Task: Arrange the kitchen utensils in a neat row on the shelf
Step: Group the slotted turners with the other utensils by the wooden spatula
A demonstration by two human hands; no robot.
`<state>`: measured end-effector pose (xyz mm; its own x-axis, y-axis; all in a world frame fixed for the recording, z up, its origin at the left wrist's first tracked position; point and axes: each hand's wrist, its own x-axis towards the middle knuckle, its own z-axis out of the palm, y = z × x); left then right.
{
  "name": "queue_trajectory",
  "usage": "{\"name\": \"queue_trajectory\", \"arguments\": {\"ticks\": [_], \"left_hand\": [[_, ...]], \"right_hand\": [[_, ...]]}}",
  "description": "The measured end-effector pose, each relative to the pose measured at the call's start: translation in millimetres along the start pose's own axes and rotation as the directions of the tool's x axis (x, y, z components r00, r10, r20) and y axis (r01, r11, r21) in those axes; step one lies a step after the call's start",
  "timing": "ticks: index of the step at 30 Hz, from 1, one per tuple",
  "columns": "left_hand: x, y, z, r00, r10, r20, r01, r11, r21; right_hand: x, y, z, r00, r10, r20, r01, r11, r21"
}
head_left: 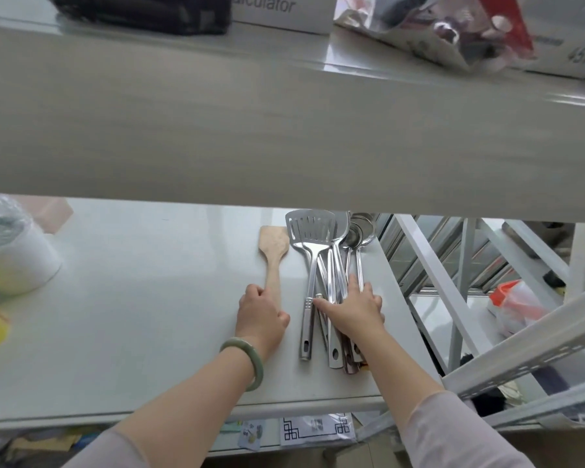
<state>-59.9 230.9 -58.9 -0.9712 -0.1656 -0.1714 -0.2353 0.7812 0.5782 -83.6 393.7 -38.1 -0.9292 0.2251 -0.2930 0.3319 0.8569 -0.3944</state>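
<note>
On the white shelf (132, 315), a wooden spatula (273, 255) lies with its blade pointing away from the person; the left hand (260, 315) is curled closed around the near end of its handle. Just to the right, a bunch of steel utensils (331, 265) lies overlapping, a slotted turner (309, 231) on top at the left. The right hand (355, 307) rests flat on their handles, fingers spread and open. A green bangle (247, 361) circles the left wrist. The upper shelf's blurred front edge (284, 130) hides the far ends of the steel pieces, so their count is unclear. A wrapped white roll (11, 255) sits at far left, out of focus.
</note>
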Motion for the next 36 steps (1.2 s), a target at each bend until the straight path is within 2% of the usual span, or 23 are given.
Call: {"name": "queue_trajectory", "arguments": {"ticks": [5, 9, 14, 19, 27, 29, 33, 34, 36], "left_hand": [[-5, 17, 14, 0.999, 0.044, 0.019, -0.045, 0.999, 0.022], [-8, 26, 25, 0.986, 0.132, 0.1, -0.123, 0.988, -0.089], [-6, 34, 43, 0.961, 0.201, 0.191, -0.205, 0.979, 0.001], [-6, 41, 48, 0.944, 0.22, 0.247, -0.254, 0.96, 0.115], [-3, 49, 47, 0.912, 0.267, 0.312, -0.336, 0.922, 0.192], [-5, 46, 44, 0.911, 0.281, 0.301, -0.341, 0.925, 0.168], [-18, 46, 34, 0.942, 0.316, 0.113, -0.32, 0.947, 0.018], [-22, 47, 33, 0.947, 0.316, 0.063, -0.316, 0.949, -0.011], [-30, 51, 34, 0.948, 0.319, 0.017, -0.318, 0.947, -0.042]], "right_hand": [[-5, 6, 1, 0.999, -0.034, -0.001, 0.034, 0.999, -0.004], [-4, 8, 2, 0.997, -0.072, -0.007, 0.072, 0.997, 0.031], [-1, 13, 0, 0.988, -0.151, 0.024, 0.149, 0.987, 0.06], [5, 20, -3, 0.984, -0.168, 0.05, 0.164, 0.983, 0.077], [19, 32, -14, 0.978, -0.193, 0.081, 0.189, 0.98, 0.057], [19, 34, -16, 0.975, -0.216, 0.052, 0.211, 0.974, 0.089], [21, 44, -26, 0.944, -0.248, -0.219, 0.298, 0.926, 0.233], [21, 43, -30, 0.941, -0.24, -0.238, 0.301, 0.916, 0.266], [22, 37, -35, 0.953, -0.238, -0.186, 0.284, 0.915, 0.286]]}}
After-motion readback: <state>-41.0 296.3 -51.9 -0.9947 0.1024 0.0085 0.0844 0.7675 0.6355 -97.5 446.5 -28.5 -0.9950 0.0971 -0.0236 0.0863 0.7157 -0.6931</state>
